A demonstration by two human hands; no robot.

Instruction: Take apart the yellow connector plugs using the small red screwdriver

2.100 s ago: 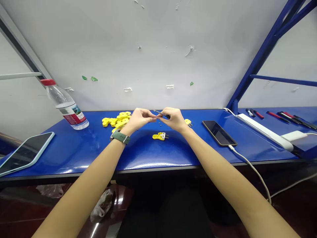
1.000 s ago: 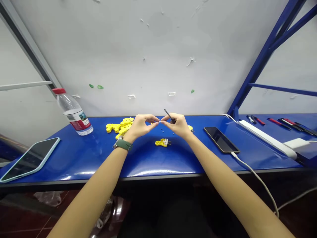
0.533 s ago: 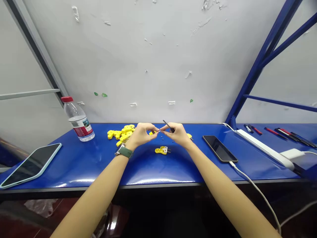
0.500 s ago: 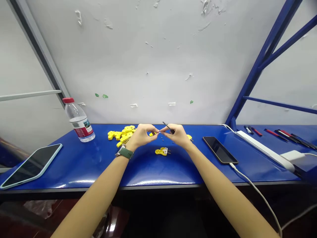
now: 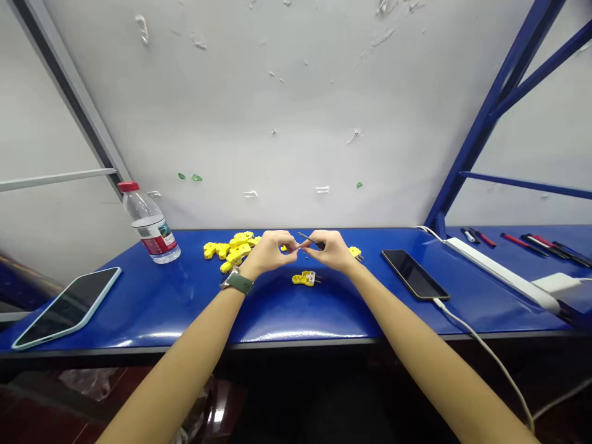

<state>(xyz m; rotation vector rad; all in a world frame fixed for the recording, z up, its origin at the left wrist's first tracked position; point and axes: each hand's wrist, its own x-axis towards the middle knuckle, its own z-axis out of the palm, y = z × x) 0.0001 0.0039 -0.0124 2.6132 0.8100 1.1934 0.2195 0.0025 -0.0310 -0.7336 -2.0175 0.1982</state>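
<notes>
From my remote seat I have both hands meeting above the blue table (image 5: 296,317), near the wall. The right hand (image 5: 333,250) holds a slim dark tool (image 5: 307,238) between its fingers, and here's the change: half a second ago the shaft slanted up more steeply, and now it lies flatter, its tip pointing across toward the left hand (image 5: 271,251). That left hand curls more tightly, thumb and forefinger bent in toward each other, with their tips right up against the right hand's fingertips. Is something pinched in there? It's too small at this range; I can't tell.

Below the hands, the open yellow plug half (image 5: 304,279) stays put on the table, hollow side up, its two pins pointing right. A tiny dark bit (image 5: 306,258) lies beyond it, just under the fingers. Next to the right wrist another yellow plug piece (image 5: 354,252) sits partly hidden. To the left, the yellow pile (image 5: 235,251) rests near the watch (image 5: 237,282), and I see a little more of it now as the left wrist shifts right.

Compared with two seconds ago, my view shows more wall and the table sits lower. The bottle (image 5: 152,231) and the charging phone (image 5: 414,275) keep their spots.
</notes>
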